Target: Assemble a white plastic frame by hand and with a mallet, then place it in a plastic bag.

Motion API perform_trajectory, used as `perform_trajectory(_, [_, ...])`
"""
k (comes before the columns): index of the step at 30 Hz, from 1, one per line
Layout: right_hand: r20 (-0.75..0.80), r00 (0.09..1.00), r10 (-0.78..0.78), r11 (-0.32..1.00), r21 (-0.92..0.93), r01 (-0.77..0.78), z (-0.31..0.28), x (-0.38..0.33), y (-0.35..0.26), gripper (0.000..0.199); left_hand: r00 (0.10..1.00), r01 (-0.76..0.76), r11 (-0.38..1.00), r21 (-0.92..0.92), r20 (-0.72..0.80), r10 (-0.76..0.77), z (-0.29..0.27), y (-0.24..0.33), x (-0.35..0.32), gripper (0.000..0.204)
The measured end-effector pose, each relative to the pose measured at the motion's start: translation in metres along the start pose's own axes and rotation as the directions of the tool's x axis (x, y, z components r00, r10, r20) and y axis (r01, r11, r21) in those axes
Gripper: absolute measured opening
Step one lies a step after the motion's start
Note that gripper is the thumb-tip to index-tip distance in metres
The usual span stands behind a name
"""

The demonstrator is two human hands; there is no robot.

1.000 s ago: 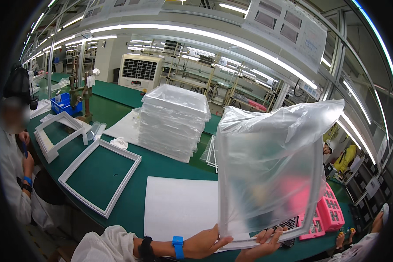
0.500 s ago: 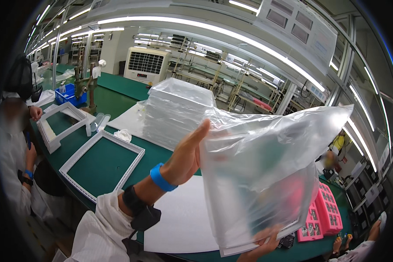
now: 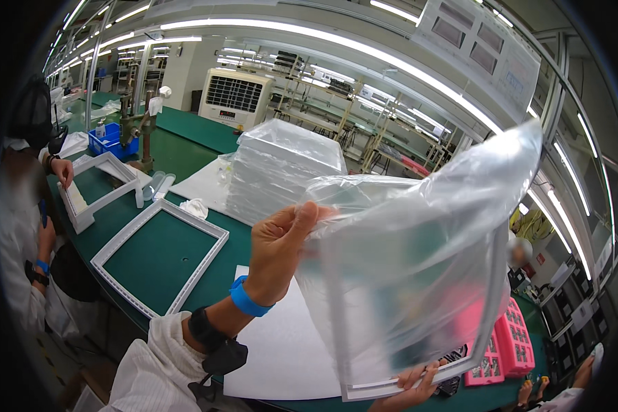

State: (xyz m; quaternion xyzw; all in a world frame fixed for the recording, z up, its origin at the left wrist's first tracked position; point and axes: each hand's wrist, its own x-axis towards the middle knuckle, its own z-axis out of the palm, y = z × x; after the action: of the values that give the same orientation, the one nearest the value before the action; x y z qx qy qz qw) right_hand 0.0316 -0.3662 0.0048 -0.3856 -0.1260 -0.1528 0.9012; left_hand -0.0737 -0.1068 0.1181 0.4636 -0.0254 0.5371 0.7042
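Note:
In front of me, a white rectangular frame stands tilted, with a clear plastic bag over most of it. My left hand is closed in a pinch on the bag's left edge, near the frame's upper left corner. The bag billows up to a point at the upper right. Down at the frame's lower bar, my right hand grips it from below, fingers curled over the bar; part of that hand is hidden. The frame's lower bar shows bare, while its upper part is blurred behind the plastic.
A white sheet lies beneath on the green table. Bagged frames are stacked behind. At left lie another white frame and a third by a co-worker's hand. Pink trays stand at right, near another person's hands.
My left hand has moved down and left, pulling the bag's edge outward. The bag has puffed up, and the frame's lower bar shows more plainly. My right hand keeps its grip.

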Motion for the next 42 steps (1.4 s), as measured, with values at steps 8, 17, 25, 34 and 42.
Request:
perform_trajectory(8, [-0.014, 0.999, 0.034, 0.997, 0.071, -0.033, 0.002, 0.001, -0.001, 0.013, 1.0, 0.024, 0.96, 0.278, -0.019, -0.02, -0.024, 0.004, -0.004, 0.043])
perform_trajectory(17, [0.174, 0.983, -0.065, 0.98, 0.197, 0.03, -0.037, 0.025, 0.016, 0.03, 0.905, -0.424, 0.561, 0.71, 0.346, 0.246, -0.007, 0.09, 0.045, 0.091])
perform_trajectory(25, [0.267, 0.959, 0.092, 0.993, -0.09, -0.07, -0.018, 0.019, -0.022, 0.011, 0.759, -0.179, 0.81, 0.558, 0.603, -0.247, 0.02, 0.098, 0.062, 0.134])
perform_trajectory(34, [0.265, 0.951, 0.16, 0.986, -0.084, -0.142, -0.02, 0.023, -0.026, 0.041, 0.522, -0.853, 0.081, 0.516, 0.835, 0.176, 0.045, 0.076, -0.001, 0.087])
perform_trajectory(42, [0.266, 0.956, -0.125, 0.924, -0.321, 0.21, 0.017, -0.049, 0.003, 0.046, 0.662, -0.742, 0.1, 0.662, 0.748, -0.045, 0.103, 0.035, -0.005, 0.045])
